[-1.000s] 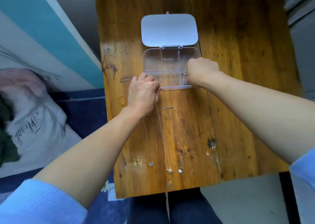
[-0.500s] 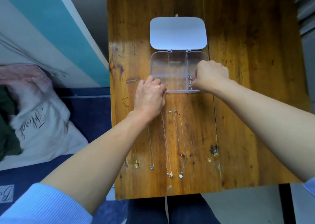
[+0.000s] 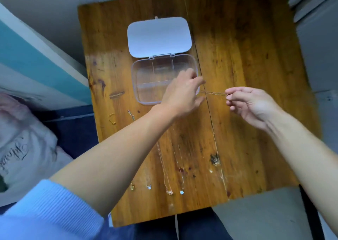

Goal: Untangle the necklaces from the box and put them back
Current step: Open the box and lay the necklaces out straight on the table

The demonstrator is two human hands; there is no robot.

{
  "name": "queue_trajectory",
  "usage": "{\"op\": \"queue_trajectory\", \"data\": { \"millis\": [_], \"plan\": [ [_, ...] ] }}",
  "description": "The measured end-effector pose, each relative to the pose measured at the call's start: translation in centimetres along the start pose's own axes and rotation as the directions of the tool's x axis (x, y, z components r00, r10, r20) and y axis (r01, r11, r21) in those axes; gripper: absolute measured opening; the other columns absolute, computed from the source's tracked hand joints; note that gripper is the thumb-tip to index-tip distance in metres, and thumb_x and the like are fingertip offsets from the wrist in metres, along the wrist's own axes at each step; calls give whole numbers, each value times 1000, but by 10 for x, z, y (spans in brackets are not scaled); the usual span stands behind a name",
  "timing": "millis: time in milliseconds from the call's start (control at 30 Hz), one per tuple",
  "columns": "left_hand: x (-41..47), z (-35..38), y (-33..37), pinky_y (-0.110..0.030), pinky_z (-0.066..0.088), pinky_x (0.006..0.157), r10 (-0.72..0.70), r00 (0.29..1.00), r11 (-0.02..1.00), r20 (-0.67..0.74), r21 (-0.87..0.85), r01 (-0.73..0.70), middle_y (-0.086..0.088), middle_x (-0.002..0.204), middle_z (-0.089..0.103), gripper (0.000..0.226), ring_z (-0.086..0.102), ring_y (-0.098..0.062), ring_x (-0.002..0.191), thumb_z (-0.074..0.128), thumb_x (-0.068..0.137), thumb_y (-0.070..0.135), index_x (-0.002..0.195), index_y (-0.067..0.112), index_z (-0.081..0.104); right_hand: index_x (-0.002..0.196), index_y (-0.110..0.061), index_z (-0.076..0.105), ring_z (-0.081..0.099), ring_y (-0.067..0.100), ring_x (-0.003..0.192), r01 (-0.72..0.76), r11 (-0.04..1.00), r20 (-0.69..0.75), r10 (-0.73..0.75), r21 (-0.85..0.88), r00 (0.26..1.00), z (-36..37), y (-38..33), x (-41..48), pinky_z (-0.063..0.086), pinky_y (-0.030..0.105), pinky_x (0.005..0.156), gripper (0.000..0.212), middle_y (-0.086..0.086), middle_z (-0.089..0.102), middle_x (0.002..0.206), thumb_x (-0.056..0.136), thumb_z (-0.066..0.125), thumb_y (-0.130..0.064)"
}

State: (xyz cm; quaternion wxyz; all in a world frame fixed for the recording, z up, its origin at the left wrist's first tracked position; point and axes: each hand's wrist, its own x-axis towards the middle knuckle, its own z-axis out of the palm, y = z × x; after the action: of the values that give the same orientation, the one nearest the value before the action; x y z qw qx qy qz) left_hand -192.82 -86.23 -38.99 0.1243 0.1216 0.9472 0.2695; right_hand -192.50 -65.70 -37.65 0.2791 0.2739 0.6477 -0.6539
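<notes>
Nearest: light blue ribbed sleeve [image 3: 49, 208] on the left forearm, which crosses the worn brown wooden table [image 3: 247, 60] and hides the upper parts of the thin chain necklaces laid out in a row [image 3: 165, 168]; their small pendants sit near the table's near edge. Grey pillow with script lettering [image 3: 22, 154] off to the left. Mid-table: left hand [image 3: 182, 95], fingers pinched together, covering the near right corner of the clear plastic compartment box [image 3: 146, 79]. Right hand [image 3: 254, 104] pinches one end of a fine gold-toned chain [image 3: 214, 93], stretched between both hands just right of the box; blurred, probably doubled. Farther: the box's white lid [image 3: 159, 37], hinged open flat.
</notes>
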Motion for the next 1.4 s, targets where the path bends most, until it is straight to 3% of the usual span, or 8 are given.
{"op": "queue_trajectory", "data": {
  "millis": [200, 433, 533, 667, 800, 933, 1067, 1400],
  "plan": [
    [10, 9, 9, -43, 37, 96, 107, 993, 977, 43, 180, -113, -9, 150, 39, 25, 36, -31, 131, 57, 92, 38, 106, 22, 71, 74, -14, 77, 64, 13, 62, -49, 940, 106, 14, 337, 994, -14, 5, -6, 51, 20, 50, 22, 4, 67, 71, 80, 64, 3],
    [-2, -34, -2, -39, 45, 92, -27, 994, 957, 102, -284, 55, -12, 114, 66, 30, 59, -25, 108, 53, 98, 29, 86, 3, 63, 82, -7, 71, 63, 12, 60, -71, 966, 22, 68, 250, 997, -31, 29, -12, 52, 20, 50, 16, 4, 66, 66, 82, 63, 7],
    [-9, -52, -4, -40, 52, 91, -138, 971, 850, 193, -480, 216, -7, 98, 73, 36, 68, -13, 96, 50, 99, 28, 93, -5, 63, 83, -5, 69, 63, 12, 59, -72, 982, 1, 73, 174, 997, -31, 45, -20, 51, 20, 50, 15, 5, 65, 64, 81, 63, 9],
    [-15, -68, -12, -40, 55, 77, -197, 939, 702, 283, -628, 337, -13, 73, 64, 29, 66, -22, 69, 50, 100, 21, 88, -3, 62, 82, -4, 71, 64, 12, 60, -65, 997, -63, 68, 47, 996, -28, 70, -36, 53, 21, 52, 14, 6, 68, 64, 80, 66, 9],
    [-22, -62, -17, -33, 57, 64, -218, 938, 787, 269, -520, 332, -9, 66, 64, 18, 63, -15, 59, 61, 94, 15, 90, -1, 70, 81, -8, 74, 66, 14, 61, -64, 990, -111, 50, -123, 993, -24, 96, -54, 53, 21, 53, 16, 7, 72, 66, 78, 70, 6],
    [-29, -41, -11, -16, 47, 60, -140, 981, 954, 131, -248, 170, 5, 65, 65, 11, 60, -3, 58, 66, 86, 5, 90, 9, 76, 75, -15, 75, 63, 16, 55, -81, 946, -124, 43, -314, 991, -13, 127, -73, 52, 23, 53, 17, 7, 72, 64, 75, 74, 2],
    [-34, -9, -7, -36, 53, 79, -5, 988, 999, 151, -35, 11, -10, 93, 75, 20, 67, -28, 90, 59, 84, 0, 94, 7, 75, 66, -18, 72, 52, 3, 48, -64, 888, -87, 28, -456, 996, 3, 156, -96, 46, 26, 54, 16, -8, 64, 54, 73, 78, -5],
    [-30, 35, -24, -36, 49, 64, 26, 974, 985, 224, 159, -63, -11, 88, 69, 18, 62, -34, 85, 56, 79, 0, 86, 11, 68, 73, -27, 66, 61, 6, 64, 25, 571, -96, -180, -820, 979, 31, 181, -114, 54, 27, 60, 10, -16, 64, 64, 79, 74, -29]
  ]
}}
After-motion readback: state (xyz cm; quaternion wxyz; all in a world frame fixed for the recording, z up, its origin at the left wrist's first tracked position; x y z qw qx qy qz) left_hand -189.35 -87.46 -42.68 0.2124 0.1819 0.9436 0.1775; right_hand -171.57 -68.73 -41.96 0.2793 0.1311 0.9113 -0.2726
